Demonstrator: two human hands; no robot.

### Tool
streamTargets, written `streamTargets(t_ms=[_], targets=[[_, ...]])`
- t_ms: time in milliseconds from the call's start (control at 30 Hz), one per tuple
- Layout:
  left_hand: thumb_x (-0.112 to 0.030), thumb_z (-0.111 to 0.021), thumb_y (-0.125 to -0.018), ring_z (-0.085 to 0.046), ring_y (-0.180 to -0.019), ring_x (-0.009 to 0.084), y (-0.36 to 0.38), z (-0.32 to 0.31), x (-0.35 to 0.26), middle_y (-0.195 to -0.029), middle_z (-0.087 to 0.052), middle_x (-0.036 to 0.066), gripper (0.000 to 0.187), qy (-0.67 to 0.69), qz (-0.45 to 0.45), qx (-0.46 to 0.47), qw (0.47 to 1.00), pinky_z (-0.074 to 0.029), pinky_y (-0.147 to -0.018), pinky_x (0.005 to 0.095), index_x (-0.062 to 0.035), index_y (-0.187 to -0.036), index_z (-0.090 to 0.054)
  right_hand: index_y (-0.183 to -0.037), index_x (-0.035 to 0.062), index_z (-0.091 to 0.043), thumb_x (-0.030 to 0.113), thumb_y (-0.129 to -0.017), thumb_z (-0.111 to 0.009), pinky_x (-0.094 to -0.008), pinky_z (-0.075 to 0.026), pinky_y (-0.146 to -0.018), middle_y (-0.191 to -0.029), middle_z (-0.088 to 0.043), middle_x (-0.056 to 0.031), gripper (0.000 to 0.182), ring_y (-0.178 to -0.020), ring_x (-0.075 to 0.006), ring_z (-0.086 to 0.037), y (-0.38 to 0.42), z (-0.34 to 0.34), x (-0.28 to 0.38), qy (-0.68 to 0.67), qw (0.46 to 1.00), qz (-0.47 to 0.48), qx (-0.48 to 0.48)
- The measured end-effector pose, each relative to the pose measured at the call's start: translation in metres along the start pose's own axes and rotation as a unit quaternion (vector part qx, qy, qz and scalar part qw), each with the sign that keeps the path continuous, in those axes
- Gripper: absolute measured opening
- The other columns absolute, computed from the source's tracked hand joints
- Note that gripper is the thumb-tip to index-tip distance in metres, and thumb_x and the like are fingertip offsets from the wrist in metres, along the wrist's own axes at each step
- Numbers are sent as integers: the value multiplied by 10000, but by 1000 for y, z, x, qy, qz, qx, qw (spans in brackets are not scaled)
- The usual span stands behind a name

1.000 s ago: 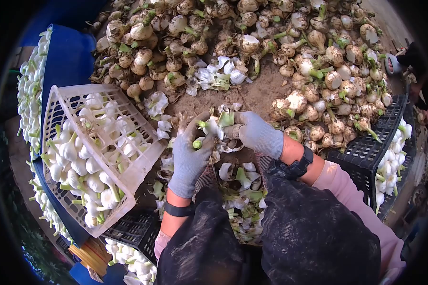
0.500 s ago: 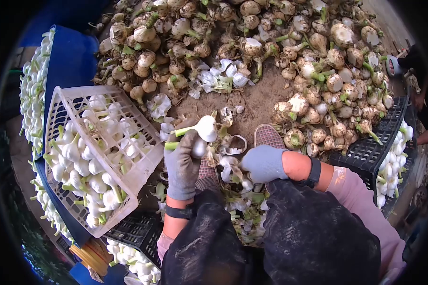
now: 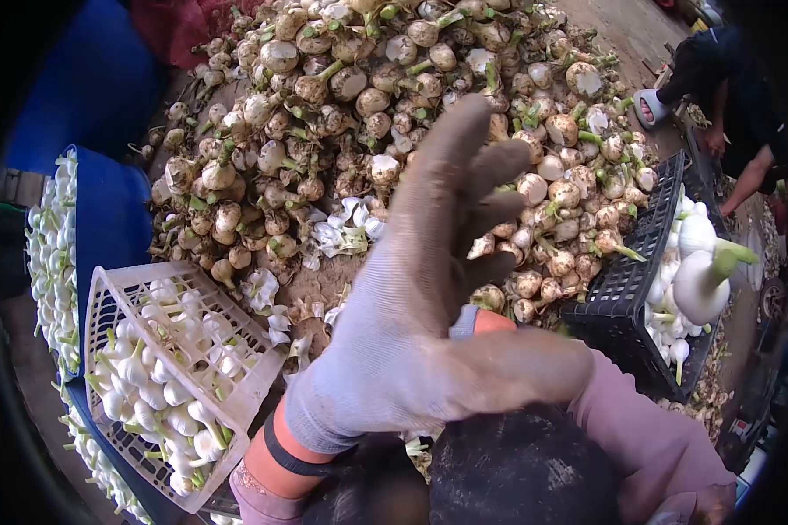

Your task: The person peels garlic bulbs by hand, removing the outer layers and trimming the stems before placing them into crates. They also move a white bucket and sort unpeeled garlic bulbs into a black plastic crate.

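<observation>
My left hand (image 3: 403, 289), in a grey soiled glove, is raised close to the camera with its fingers spread and nothing held. To its right, a large white garlic bulb (image 3: 700, 284) with a green stem and another white bulb (image 3: 697, 234) appear over the black crate (image 3: 617, 302), apart from my hand. Only a sliver of my right hand (image 3: 464, 321) shows behind the left one; its fingers are hidden.
Soil-covered bulbs (image 3: 324, 114) form a wide heap ahead. A white crate (image 3: 258, 389) of peeled garlic leans at the left, beside a blue container (image 3: 109, 206). Peeled skins (image 3: 341, 229) lie on the ground. Another person (image 3: 731, 96) is at the upper right.
My left hand has risen toward the camera and right, opening and letting go of the two white bulbs. The view has shifted, and my right hand is now mostly covered.
</observation>
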State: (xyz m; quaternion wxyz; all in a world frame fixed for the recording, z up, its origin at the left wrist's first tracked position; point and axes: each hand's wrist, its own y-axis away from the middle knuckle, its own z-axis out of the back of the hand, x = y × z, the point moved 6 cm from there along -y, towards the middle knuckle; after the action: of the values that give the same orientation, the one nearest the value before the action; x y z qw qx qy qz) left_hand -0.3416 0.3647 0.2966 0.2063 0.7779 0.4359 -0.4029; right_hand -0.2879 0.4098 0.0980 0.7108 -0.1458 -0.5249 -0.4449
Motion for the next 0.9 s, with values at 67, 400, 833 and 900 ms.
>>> streamTargets(t_ms=[67,400,833,900], targets=[[-296,-610,-903,-547,-1158,256,2,42,-28,-1332,-494,160,659,-111,-78,-153,979,-474,-946,375,-25,-1423,-310,-1118,164,-589,192,-834,-579,-453,-502,-759,-936,-609,-143,286,-919,-323,-614,1,51,16,138,978,-68,-142],[-141,-543,-950,-593,-951,158,84,151,83,-1092,-601,85,305,-301,122,-278,904,-479,-856,291,30,-1203,-546,-1204,223,-587,162,-817,-581,-384,-453,-783,-1156,-553,-88,393,-1082,-287,-518,-90,173,-84,450,807,-304,-229],[-7,-634,-823,-498,-1161,192,92,145,94,-1333,-471,114,570,-272,88,-276,918,-402,-1002,319,20,-1349,-415,-1110,21,-585,326,-889,-602,-407,-481,-808,-998,-644,-210,376,-922,-368,-617,-22,35,0,-315,919,-8,-237],[57,-655,-774,-504,-1156,194,98,146,97,-1302,-498,110,620,-377,67,-212,899,-396,-1013,324,18,-1347,-420,-924,-17,-616,392,-890,-595,-437,-479,-705,-831,-631,-241,411,-816,-414,-617,-21,38,5,-113,985,-91,-96]])
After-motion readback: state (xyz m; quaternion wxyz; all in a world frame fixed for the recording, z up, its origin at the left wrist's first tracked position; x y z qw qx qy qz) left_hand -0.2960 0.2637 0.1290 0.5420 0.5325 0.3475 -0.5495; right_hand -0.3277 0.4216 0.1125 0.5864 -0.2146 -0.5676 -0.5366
